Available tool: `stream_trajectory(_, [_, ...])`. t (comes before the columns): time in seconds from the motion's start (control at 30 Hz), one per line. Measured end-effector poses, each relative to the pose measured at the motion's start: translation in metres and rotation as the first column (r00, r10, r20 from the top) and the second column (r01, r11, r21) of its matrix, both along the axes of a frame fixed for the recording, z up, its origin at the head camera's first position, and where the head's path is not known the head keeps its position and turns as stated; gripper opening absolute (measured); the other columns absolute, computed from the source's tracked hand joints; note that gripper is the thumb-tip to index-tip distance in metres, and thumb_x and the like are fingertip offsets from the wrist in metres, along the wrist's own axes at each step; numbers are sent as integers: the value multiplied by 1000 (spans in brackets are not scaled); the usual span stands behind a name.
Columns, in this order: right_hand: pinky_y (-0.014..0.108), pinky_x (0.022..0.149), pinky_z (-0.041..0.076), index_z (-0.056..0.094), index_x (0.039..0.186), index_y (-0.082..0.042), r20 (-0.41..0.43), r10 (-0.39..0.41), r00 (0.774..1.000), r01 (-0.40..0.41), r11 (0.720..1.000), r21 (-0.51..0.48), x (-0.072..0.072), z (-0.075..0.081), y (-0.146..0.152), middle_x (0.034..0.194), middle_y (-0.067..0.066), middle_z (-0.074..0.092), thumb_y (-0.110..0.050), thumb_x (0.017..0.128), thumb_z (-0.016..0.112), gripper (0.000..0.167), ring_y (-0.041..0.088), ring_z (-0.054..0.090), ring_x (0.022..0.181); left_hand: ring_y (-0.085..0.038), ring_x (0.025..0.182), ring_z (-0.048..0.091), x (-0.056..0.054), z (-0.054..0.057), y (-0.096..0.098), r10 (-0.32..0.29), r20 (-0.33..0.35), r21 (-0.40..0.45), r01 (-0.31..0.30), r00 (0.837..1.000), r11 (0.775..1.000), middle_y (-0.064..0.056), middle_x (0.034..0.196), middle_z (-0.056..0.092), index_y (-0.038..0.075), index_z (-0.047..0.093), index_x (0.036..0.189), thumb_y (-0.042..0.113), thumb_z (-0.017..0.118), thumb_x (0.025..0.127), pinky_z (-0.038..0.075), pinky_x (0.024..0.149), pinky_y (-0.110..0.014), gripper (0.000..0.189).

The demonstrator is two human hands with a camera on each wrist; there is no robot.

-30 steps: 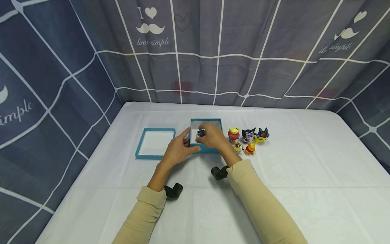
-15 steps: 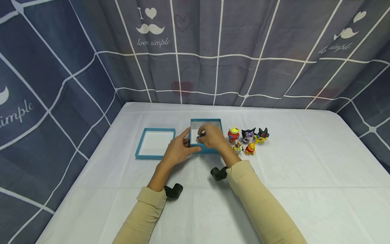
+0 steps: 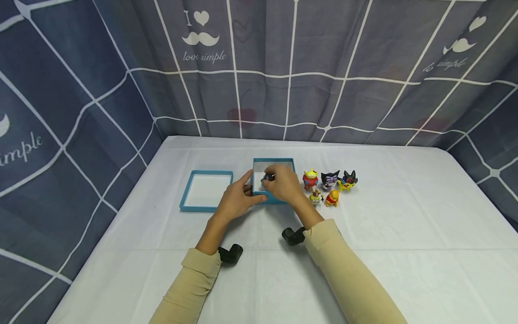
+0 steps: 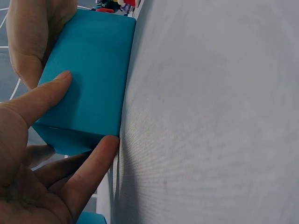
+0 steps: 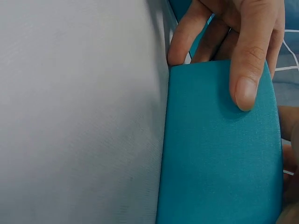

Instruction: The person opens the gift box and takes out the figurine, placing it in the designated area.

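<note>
A teal box (image 3: 279,199) with a white inside stands at the middle of the table. My left hand (image 3: 234,200) grips its near left corner; in the left wrist view the thumb lies on the front wall of the box (image 4: 93,65) and the other fingers are at the left side. My right hand (image 3: 284,185) reaches over the rim and pinches a small dark figurine (image 3: 267,177) inside. Most of that figurine is hidden by the fingers. The right wrist view shows the front wall of the box (image 5: 215,154), with the right hand mostly out of sight.
Left of the box lies its teal-rimmed lid (image 3: 198,209), white side up. Several toy figurines stand to the right, among them a red-and-yellow one (image 3: 310,179), a black-and-purple one (image 3: 329,180) and a yellow bear in red (image 3: 332,197). A dark grid-patterned curtain (image 3: 263,99) surrounds the table.
The right hand stays in the box, and the dark figurine has turned slightly between its fingers. My right forearm has shifted slightly toward me. The left hand and box have kept their place.
</note>
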State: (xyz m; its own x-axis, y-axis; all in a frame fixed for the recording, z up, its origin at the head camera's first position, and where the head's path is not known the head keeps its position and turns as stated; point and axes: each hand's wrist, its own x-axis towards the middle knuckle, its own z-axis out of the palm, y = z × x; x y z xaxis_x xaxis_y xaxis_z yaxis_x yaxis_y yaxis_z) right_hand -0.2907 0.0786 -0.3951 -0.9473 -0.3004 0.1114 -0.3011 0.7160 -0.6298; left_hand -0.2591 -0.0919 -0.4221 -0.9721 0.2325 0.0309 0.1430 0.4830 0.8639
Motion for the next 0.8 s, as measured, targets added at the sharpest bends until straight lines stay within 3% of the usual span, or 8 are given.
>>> stream_trajectory(0.33, [41,78,53,67,122,3,-87,16,996,-29,987,-155,3,-2,7,107,13,71,-15,93,67,35,25,67,92,-31,119,60,0,2,0,-4,-12,-16,4,1000,1000,-24,132,58,6,25,157,29,81,85,51,92,-44,94])
stream_trajectory(0.57, [41,85,54,63,128,5,-101,10,995,-40,953,-300,7,-6,11,112,17,70,-13,92,69,40,29,68,101,-31,119,60,-1,2,0,-14,0,-11,14,1000,1000,-25,132,57,6,24,157,29,80,85,50,94,-43,94])
stream_trajectory(0.8, [39,85,55,66,121,6,-142,26,989,-76,929,-363,9,-6,13,109,16,70,-10,91,69,33,28,69,100,-31,120,59,-2,3,-1,-13,3,-7,13,1000,1000,-25,133,57,6,24,157,30,81,85,50,93,-43,95])
